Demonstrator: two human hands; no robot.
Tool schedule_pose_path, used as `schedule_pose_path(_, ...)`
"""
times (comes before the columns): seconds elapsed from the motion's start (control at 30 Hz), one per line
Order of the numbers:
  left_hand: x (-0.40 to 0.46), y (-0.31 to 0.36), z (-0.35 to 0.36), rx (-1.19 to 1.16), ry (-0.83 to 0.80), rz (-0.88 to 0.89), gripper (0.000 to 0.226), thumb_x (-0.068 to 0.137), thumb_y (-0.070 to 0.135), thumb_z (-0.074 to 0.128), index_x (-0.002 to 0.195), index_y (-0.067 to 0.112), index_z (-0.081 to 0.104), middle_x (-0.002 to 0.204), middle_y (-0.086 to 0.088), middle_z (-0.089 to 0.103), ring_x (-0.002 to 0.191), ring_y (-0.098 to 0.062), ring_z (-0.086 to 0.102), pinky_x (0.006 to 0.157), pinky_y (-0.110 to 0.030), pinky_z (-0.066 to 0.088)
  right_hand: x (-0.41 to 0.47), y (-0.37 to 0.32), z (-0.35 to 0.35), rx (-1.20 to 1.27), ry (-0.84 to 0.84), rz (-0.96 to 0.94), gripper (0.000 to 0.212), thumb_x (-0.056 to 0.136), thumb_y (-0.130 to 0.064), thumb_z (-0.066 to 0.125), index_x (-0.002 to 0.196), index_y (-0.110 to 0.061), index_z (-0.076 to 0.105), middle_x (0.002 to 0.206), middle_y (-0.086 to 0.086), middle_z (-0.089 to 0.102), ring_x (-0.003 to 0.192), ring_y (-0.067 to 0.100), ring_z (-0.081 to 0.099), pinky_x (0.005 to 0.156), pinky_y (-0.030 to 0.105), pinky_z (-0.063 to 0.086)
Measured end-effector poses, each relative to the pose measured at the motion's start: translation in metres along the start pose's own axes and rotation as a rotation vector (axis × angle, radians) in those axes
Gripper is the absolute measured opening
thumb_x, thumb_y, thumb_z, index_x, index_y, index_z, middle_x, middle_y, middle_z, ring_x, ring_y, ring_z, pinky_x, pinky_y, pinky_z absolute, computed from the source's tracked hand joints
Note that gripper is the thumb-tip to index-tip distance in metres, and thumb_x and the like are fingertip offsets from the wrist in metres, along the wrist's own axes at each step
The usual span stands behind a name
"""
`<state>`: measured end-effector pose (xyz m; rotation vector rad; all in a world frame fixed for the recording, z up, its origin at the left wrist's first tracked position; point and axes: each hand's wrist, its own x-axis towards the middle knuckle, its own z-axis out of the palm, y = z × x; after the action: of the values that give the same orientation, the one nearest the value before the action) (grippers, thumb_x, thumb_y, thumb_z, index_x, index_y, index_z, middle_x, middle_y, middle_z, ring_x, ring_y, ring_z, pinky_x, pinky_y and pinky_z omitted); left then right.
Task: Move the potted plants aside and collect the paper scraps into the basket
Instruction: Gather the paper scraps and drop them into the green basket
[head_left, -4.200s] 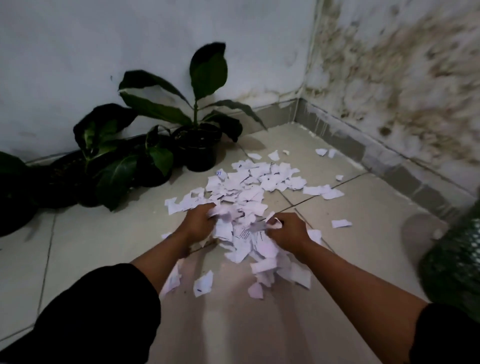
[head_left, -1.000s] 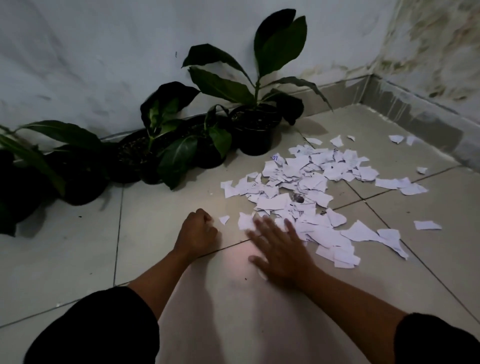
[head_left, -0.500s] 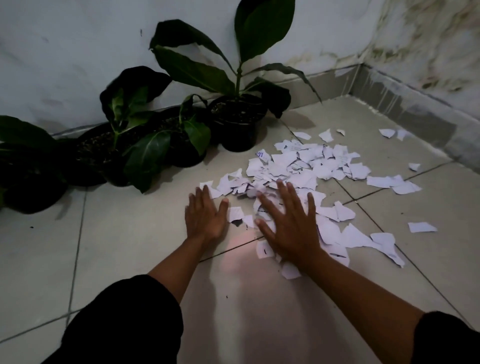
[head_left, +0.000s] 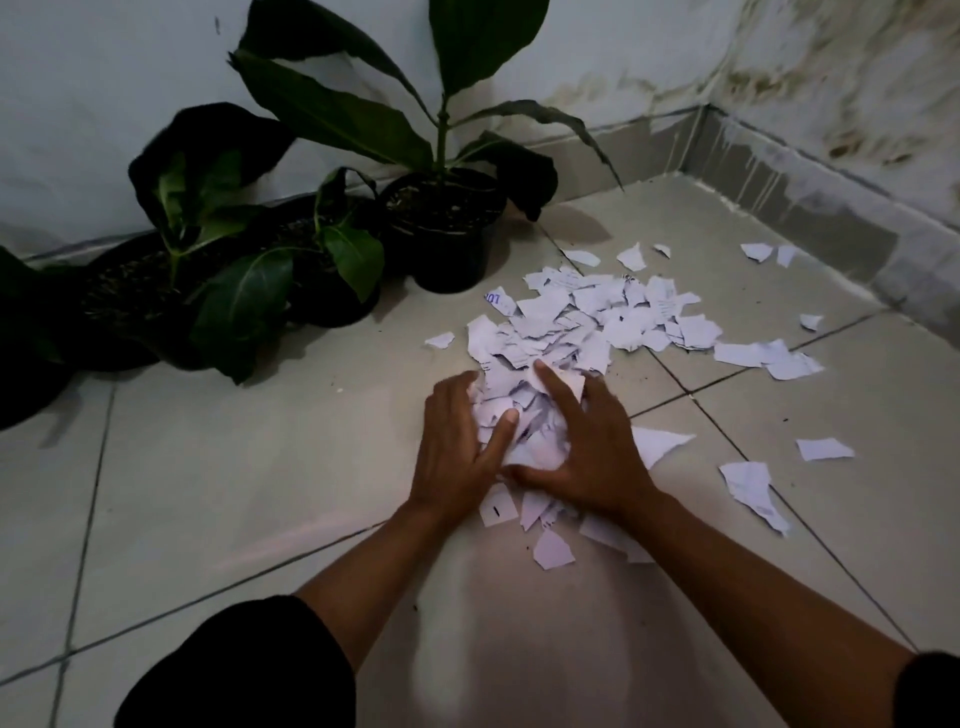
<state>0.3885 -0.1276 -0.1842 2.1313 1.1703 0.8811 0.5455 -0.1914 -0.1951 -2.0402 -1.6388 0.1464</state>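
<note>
Head view: two hands meet at frame centre, left hand (head_left: 457, 447) and right hand (head_left: 592, 447) cupped around a bunch of paper scraps (head_left: 587, 322), whose heap spreads toward the upper right. Three potted plants (head_left: 441, 223) show fully along the upper-left wall; scraps too many to count

Dim scene, low light all round. A pale patch of light sits on the floor (head_left: 519, 649) between the forearms, near the camera. The plants (head_left: 311, 234) sink into near-black, leaf detail lost. Soft shadows spread beneath the pots. The wall (head_left: 104, 104) reads grey and grainy. Wide-angle bending curves the tile lines at the edges.
</note>
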Motion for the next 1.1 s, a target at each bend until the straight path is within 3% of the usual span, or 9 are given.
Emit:
schedule_pose_path(0.13, 0.006, 0.008, 0.014, 0.110, -0.081, -0.116, 0.083, 0.080, 0.069, 0.024, 0.145, 0.019, 0.027, 0.152, -0.003, 0.034, 0.140, -0.019, 0.030, 0.118, -0.037, 0.021, 0.000, -0.004, 0.002, 0.070, 0.048, -0.067, 0.103, 0.062, -0.076, 0.058, 0.149, -0.035, 0.021, 0.126, 0.011, 0.053, 0.115, 0.026, 0.050, 0.096, 0.041, 0.044)
schedule_pose_path(0.2, 0.005, 0.018, 0.024, 0.090, -0.091, -0.076, 0.067, 0.085, 0.065, 0.022, 0.127, 0.020, 0.049, 0.128, -0.001, 0.057, 0.121, -0.019, 0.049, 0.108, -0.040, 0.034, 0.000, -0.008, 0.005, 0.125, 0.122, -0.087, 0.083, 0.075, -0.054, 0.058, 0.148, -0.030, 0.026, 0.113, 0.008, 0.061, 0.098, 0.025, 0.057, 0.085, 0.041, 0.049)
schedule_pose_path(0.27, 0.001, 0.026, 0.032, 0.060, -0.045, -0.064, 0.056, 0.090, 0.058, 0.024, 0.113, 0.018, 0.056, 0.111, -0.001, 0.062, 0.104, -0.018, 0.054, 0.095, -0.035, 0.042, -0.001, -0.012, 0.005, 0.137, 0.155, -0.048, 0.068, 0.086, -0.035, 0.052, 0.148, -0.031, 0.026, 0.098, 0.006, 0.061, 0.084, 0.025, 0.056, 0.075, 0.041, 0.048)
schedule_pose_path(0.4, -0.001, 0.024, 0.036, 0.146, -0.014, -0.064, 0.056, 0.091, 0.051, 0.023, 0.105, 0.010, 0.058, 0.103, -0.009, 0.059, 0.095, -0.026, 0.050, 0.087, -0.033, 0.039, -0.005, -0.013, 0.003, 0.115, 0.159, -0.034, 0.059, 0.087, -0.038, 0.049, 0.144, -0.026, 0.040, 0.083, 0.005, 0.059, 0.074, 0.022, 0.052, 0.068, 0.034, 0.043)
schedule_pose_path(0.53, 0.001, 0.030, 0.032, 0.035, 0.037, -0.145, 0.040, 0.095, 0.034, 0.033, 0.106, 0.005, 0.058, 0.102, -0.015, 0.063, 0.095, -0.030, 0.059, 0.085, -0.042, 0.048, -0.011, -0.011, -0.006, 0.108, 0.124, -0.039, 0.047, 0.084, -0.026, 0.053, 0.129, -0.014, 0.057, 0.093, 0.012, 0.066, 0.083, 0.030, 0.061, 0.071, 0.030, 0.046)
schedule_pose_path(0.67, 0.004, 0.031, 0.026, 0.044, 0.090, -0.218, 0.026, 0.100, 0.022, 0.037, 0.104, 0.004, 0.055, 0.104, -0.016, 0.065, 0.095, -0.032, 0.061, 0.080, -0.038, 0.047, -0.013, -0.006, -0.020, 0.154, 0.105, 0.027, 0.035, 0.084, -0.012, 0.056, 0.118, -0.011, 0.065, 0.108, 0.014, 0.067, 0.097, 0.032, 0.064, 0.084, 0.029, 0.047)
schedule_pose_path(0.8, 0.009, 0.036, 0.019, -0.012, 0.129, -0.290, 0.024, 0.101, 0.021, 0.034, 0.102, 0.003, 0.050, 0.099, -0.020, 0.065, 0.090, -0.037, 0.060, 0.072, -0.037, 0.043, -0.016, -0.003, -0.037, 0.174, 0.179, 0.058, 0.030, 0.080, -0.004, 0.061, 0.109, -0.009, 0.068, 0.094, 0.016, 0.068, 0.084, 0.031, 0.065, 0.072, 0.013, 0.033)
schedule_pose_path(0.93, 0.015, 0.053, 0.012, -0.108, 0.130, -0.340, 0.024, 0.101, 0.020, 0.036, 0.100, 0.001, 0.051, 0.099, -0.023, 0.065, 0.091, -0.037, 0.061, 0.074, -0.038, 0.046, -0.017, -0.012, -0.059, 0.224, 0.267, 0.126, 0.023, 0.086, -0.012, 0.058, 0.106, -0.009, 0.070, 0.095, 0.012, 0.072, 0.086, 0.029, 0.068, 0.078, 0.029, 0.050)
schedule_pose_path(1.1, 0.029, 0.088, 0.002, -0.269, 0.104, -0.511, 0.023, 0.099, 0.024, 0.040, 0.107, 0.007, 0.054, 0.112, -0.014, 0.063, 0.103, -0.037, 0.060, 0.093, -0.041, 0.048, -0.017, -0.030, -0.098, 0.427, 0.280, 0.489, 0.037, 0.087, -0.024, 0.067, 0.118, -0.006, 0.061, 0.115, 0.012, 0.067, 0.108, 0.030, 0.060, 0.082, 0.023, 0.039)
